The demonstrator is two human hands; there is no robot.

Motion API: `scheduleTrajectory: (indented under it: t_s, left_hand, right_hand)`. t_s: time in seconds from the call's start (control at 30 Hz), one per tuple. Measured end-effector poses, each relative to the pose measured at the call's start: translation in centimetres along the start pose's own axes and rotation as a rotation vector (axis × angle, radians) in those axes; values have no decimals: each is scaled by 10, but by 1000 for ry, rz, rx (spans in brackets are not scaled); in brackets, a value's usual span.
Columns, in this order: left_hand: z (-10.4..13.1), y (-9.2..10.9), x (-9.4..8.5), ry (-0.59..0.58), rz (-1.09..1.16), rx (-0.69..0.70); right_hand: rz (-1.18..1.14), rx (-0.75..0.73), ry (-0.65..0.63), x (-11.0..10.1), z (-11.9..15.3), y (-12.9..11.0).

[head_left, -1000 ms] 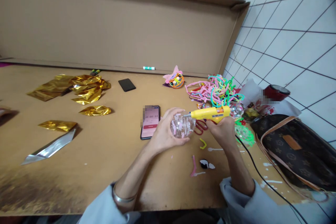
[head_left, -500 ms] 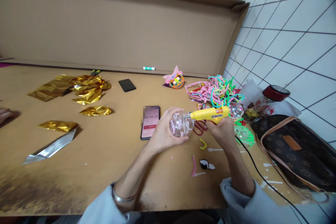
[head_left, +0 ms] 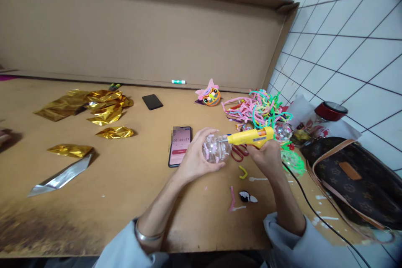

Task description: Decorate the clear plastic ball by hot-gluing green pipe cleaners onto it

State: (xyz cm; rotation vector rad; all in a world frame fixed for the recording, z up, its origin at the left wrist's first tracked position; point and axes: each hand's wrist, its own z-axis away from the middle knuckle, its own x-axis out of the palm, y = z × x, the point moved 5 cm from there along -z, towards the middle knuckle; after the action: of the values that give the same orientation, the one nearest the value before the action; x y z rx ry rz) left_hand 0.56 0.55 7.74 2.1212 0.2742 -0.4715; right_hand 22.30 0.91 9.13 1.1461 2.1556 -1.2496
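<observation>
Left hand [head_left: 195,157]: I see it gripping a clear, round ball [head_left: 215,150].
Right hand [head_left: 267,155]: gripping a yellow glue gun [head_left: 248,136], ball's two o'clock.

Glue gun [head_left: 251,136] is showing yellow, with its cord [head_left: 309,206] showing black; ball [head_left: 216,150] is appearing clear with pink and white patches; phone screen [head_left: 179,144] is glowing pink; foil [head_left: 109,102] is gleaming gold, with one strip [head_left: 64,177] shining silver; strands [head_left: 251,111] are mingling pink, green and turquoise; bag [head_left: 366,188] is displaying a paler star-like print on dark brown; wall tiles [head_left: 366,58] are forming a white, dark-lined grid
</observation>
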Motion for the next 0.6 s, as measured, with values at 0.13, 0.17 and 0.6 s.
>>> scheduleTrajectory:
  t_s: [0.13,0.17,0.6]
  left_hand:
    - [0,2,2,-22,7,-2]
    - [0,2,2,-28,8,0]
    - [0,5,5,-53,43,36]
  right_hand:
    - [32,-24,24,-3,-1,-3]
    - [39,-21,29,-4,-1,-3]
    - [36,52,13,-1,-1,3]
